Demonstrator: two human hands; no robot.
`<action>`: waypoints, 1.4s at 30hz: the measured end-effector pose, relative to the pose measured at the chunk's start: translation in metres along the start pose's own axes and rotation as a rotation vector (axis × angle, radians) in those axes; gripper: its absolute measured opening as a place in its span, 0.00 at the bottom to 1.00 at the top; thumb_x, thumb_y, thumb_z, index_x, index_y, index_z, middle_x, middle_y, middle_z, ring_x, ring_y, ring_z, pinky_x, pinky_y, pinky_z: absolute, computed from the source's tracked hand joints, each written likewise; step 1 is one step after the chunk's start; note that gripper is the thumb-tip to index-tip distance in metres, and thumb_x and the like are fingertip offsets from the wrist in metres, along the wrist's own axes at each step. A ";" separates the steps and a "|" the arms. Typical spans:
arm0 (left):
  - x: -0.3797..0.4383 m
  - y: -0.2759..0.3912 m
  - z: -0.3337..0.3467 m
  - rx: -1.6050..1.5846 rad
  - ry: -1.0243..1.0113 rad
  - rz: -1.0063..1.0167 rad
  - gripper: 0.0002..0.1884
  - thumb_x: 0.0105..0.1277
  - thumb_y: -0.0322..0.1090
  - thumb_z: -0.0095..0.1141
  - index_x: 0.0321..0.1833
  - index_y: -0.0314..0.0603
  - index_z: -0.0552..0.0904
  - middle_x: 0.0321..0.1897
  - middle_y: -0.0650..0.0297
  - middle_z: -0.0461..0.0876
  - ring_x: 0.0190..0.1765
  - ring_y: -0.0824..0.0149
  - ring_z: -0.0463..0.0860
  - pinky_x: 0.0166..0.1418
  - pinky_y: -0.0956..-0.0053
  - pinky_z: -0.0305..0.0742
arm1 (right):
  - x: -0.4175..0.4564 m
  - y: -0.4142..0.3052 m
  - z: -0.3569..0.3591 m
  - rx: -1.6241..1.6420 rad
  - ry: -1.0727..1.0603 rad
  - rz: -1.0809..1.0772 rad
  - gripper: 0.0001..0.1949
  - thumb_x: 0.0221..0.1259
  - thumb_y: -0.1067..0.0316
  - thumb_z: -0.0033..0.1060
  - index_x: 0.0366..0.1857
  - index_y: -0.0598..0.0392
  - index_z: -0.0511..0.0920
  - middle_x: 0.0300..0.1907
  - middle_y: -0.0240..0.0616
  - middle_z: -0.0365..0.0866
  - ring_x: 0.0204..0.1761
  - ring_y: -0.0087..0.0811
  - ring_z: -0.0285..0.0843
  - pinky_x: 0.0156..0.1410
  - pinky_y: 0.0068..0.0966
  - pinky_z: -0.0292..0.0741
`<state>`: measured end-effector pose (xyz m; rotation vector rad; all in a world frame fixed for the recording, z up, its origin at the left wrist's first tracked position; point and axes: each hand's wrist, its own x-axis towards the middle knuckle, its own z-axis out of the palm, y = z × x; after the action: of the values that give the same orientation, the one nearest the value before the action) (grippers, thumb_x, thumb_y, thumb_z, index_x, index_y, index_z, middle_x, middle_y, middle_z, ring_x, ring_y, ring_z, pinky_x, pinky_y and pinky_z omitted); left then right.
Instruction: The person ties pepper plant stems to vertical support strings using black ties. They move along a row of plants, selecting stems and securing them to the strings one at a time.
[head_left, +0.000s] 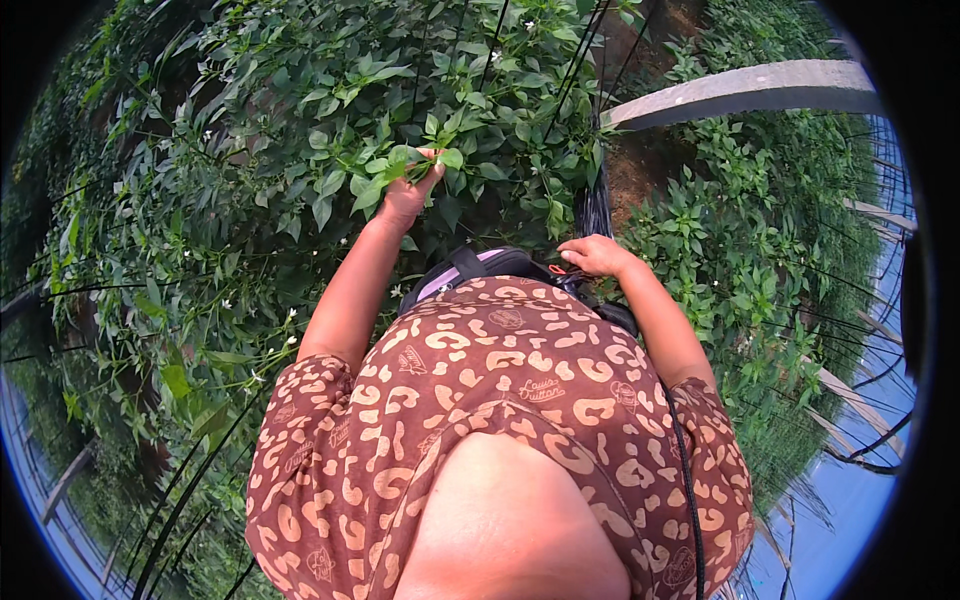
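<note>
My left hand (409, 196) reaches in among the plants, its thumb and fingers closed around a leafy green shoot (382, 174) of what looks like a pepper plant. Leaves hide part of those fingers. Close to my waist, my right hand (597, 256) is held palm down with the fingers bent. Beside its fingertips is a small orange-red loop (556, 269) on a black and lilac waist bag (480, 268). Just beyond this hand runs a bundle of black strands (595, 208). Whether the right fingers grip anything is hidden.
Dense pepper foliage (262, 97) with small white flowers fills the left and front. Thin black strings (576, 64) rise through it. At right, a pale post (742, 90) juts across a strip of bare soil (637, 180), with another plant row (712, 225) beyond.
</note>
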<state>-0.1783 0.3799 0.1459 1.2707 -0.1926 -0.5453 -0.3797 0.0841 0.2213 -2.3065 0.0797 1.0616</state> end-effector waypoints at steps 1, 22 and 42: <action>0.004 0.003 -0.001 0.084 -0.026 -0.058 0.11 0.66 0.32 0.57 0.49 0.42 0.77 0.46 0.65 0.81 0.47 0.73 0.77 0.52 0.77 0.71 | -0.015 0.009 0.004 -0.019 -0.147 0.130 0.19 0.65 0.49 0.50 0.46 0.52 0.82 0.44 0.44 0.83 0.48 0.45 0.79 0.55 0.37 0.73; -0.017 0.036 -0.007 -0.097 0.268 0.017 0.06 0.66 0.35 0.58 0.42 0.44 0.81 0.40 0.66 0.84 0.44 0.75 0.78 0.44 0.79 0.65 | -0.239 0.107 0.226 1.947 0.558 0.395 0.17 0.65 0.61 0.57 0.51 0.61 0.75 0.53 0.42 0.78 0.55 0.39 0.76 0.61 0.37 0.74; -0.003 0.018 0.021 0.199 0.106 0.044 0.07 0.68 0.30 0.55 0.46 0.38 0.81 0.38 0.66 0.84 0.40 0.78 0.77 0.48 0.82 0.71 | 0.063 -0.222 -0.154 0.540 0.527 -0.593 0.16 0.62 0.63 0.62 0.52 0.56 0.76 0.41 0.28 0.72 0.36 0.16 0.69 0.43 0.15 0.72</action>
<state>-0.1852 0.3665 0.1694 1.4814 -0.1894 -0.4278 -0.1687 0.1957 0.3631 -1.8639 -0.0973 0.0978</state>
